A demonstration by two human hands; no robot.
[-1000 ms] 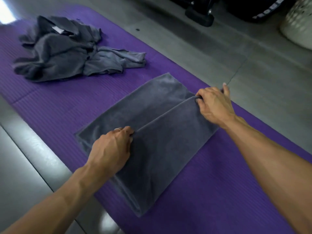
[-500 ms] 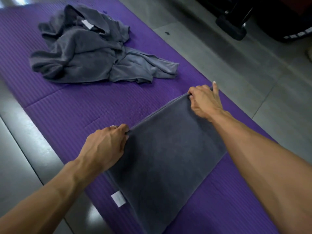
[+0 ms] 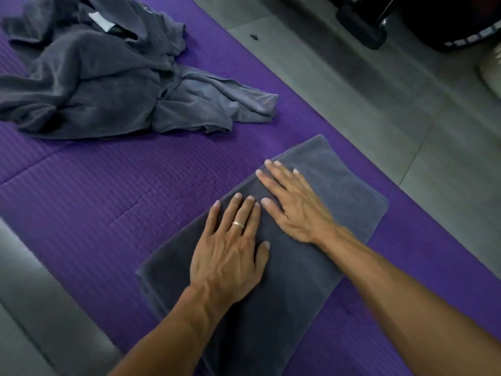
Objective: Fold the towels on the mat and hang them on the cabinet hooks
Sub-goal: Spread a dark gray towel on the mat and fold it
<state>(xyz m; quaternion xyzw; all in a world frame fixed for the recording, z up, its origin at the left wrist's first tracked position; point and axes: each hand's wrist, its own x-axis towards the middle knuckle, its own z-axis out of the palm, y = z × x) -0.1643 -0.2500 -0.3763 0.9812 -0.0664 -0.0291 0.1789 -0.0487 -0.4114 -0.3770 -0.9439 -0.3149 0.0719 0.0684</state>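
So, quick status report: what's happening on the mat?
Left hand and right hand flat, pressing folded towel. Unfolded pile waits on purple mat. Nothing blocking.

Both bare forearms reach forward from the lower edge, the left hand, a ring on one finger, and the right hand lying palm-down side by side with fingers straight and slightly spread, fingertips nearly touching.

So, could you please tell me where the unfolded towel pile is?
In the head view, the unfolded towel pile lies upper left on the purple mat, beyond the folded towel.
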